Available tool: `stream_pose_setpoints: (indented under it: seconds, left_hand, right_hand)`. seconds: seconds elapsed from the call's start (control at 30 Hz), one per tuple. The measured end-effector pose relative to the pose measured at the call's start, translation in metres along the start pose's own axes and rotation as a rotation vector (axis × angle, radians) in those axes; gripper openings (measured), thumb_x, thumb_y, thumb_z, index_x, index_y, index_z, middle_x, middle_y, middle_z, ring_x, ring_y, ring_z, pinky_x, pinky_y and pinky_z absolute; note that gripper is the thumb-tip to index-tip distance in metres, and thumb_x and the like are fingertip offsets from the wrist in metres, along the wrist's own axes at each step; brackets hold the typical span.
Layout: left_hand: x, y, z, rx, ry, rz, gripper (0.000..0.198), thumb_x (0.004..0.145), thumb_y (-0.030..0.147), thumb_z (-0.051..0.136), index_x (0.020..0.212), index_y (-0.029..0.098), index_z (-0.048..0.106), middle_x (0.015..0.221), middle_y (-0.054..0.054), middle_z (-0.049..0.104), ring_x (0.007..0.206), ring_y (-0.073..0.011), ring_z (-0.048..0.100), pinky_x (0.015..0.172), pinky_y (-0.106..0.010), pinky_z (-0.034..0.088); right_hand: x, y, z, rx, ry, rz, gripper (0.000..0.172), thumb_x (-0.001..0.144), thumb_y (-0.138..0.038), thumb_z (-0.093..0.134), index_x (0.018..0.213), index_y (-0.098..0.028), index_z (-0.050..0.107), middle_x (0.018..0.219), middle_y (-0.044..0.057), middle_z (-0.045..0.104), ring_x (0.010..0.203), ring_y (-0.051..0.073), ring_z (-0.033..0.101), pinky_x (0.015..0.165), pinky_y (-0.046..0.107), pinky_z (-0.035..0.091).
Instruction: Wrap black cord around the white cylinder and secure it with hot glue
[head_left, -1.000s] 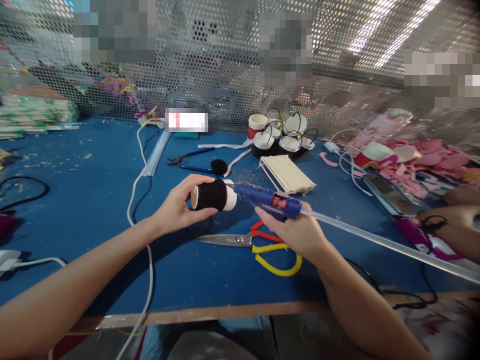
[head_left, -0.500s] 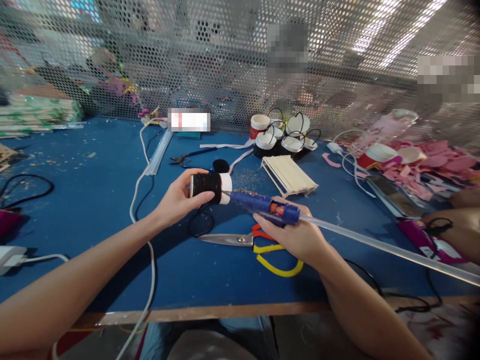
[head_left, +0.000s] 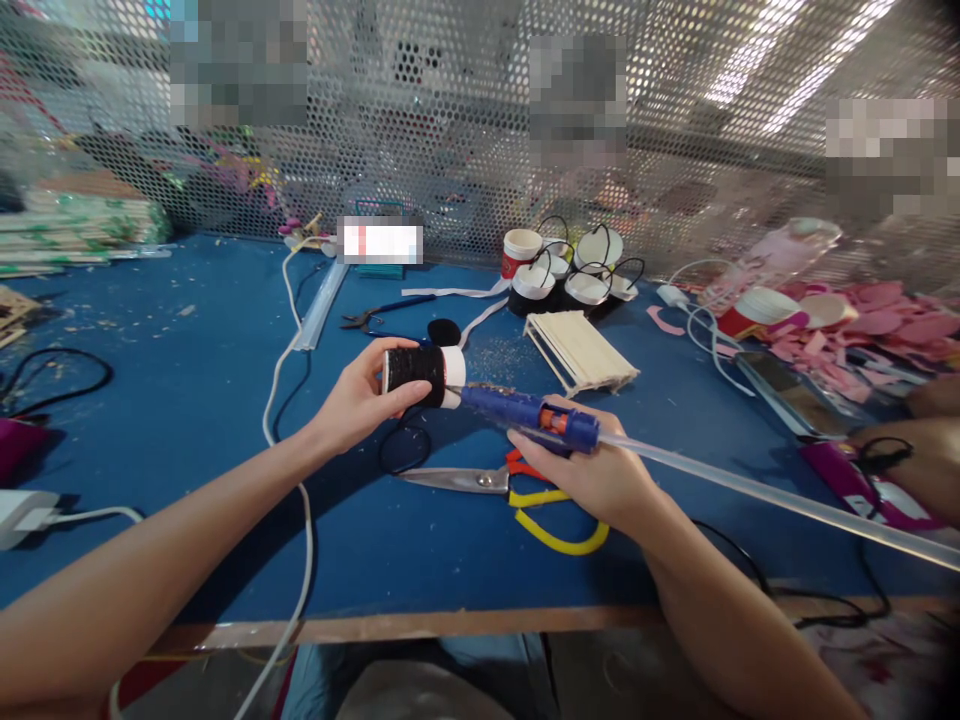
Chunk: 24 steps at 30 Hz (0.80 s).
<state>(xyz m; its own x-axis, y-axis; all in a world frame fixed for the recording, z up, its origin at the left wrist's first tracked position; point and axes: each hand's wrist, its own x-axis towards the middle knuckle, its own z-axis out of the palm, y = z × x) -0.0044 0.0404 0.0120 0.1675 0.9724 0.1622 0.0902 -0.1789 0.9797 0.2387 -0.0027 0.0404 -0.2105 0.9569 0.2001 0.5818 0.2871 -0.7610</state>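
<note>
My left hand [head_left: 375, 385] is closed around a paper cup [head_left: 415, 377] lying on its side, wrapped in black cord with a white band at its right end. In my right hand [head_left: 592, 460] is a blue hot glue gun [head_left: 525, 412], a long clear glue stick [head_left: 750, 485] running out of its back. The gun's nozzle meets the cup near the edge of the black winding. Beneath my right hand lie scissors [head_left: 457, 480] with red and yellow handles. A loop of black cord [head_left: 405, 448] hangs below the cup.
Pliers [head_left: 367, 320] and a black disc [head_left: 444, 332] lie behind the cup. Several cups with black cord handles [head_left: 586, 288] stand near the mesh screen, by a bundle of wooden sticks [head_left: 581, 350]. A white cable [head_left: 304, 540] crosses the left side. Another person's arm [head_left: 919, 450] is at right.
Almost nothing differs. Both hands, the cup and the glue gun keep their places, with only a slight shift of the whole view.
</note>
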Motion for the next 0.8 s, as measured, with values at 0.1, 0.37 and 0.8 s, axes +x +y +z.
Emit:
stream_pose_setpoints:
  seconds: [0.1,0.37,0.8]
  left_hand:
    - [-0.001,0.001,0.0,0.009,-0.013,0.007,0.045,0.069,0.033,0.07,0.108,0.022,0.05,0.08,0.001,0.055,0.053,-0.0071,0.05,0.046,-0.019,0.044]
    - [-0.003,0.003,0.002,0.025,-0.059,0.075,0.049,0.066,0.031,0.072,0.108,0.021,0.049,0.095,-0.003,0.058,0.076,-0.0144,0.058,0.061,-0.023,0.05]
    - [-0.005,-0.008,-0.004,0.35,-0.107,0.317,0.056,0.068,0.029,0.072,0.118,0.021,0.047,0.115,-0.009,0.056,0.105,-0.0254,0.055,0.088,-0.037,0.046]
  right_hand:
    - [0.0,0.001,0.0,0.0,0.019,0.012,0.017,0.073,-0.036,0.062,0.074,-0.02,0.056,0.062,-0.002,0.06,0.054,0.012,0.056,0.05,0.023,0.044]
    - [0.003,0.002,-0.003,-0.04,0.079,0.017,0.021,0.072,-0.039,0.063,0.072,-0.02,0.056,0.062,-0.001,0.061,0.056,0.014,0.057,0.053,0.025,0.046]
    - [0.006,0.001,-0.004,0.006,0.073,0.007,0.02,0.072,-0.038,0.062,0.072,-0.019,0.056,0.062,0.0,0.06,0.054,0.013,0.055,0.05,0.025,0.046]
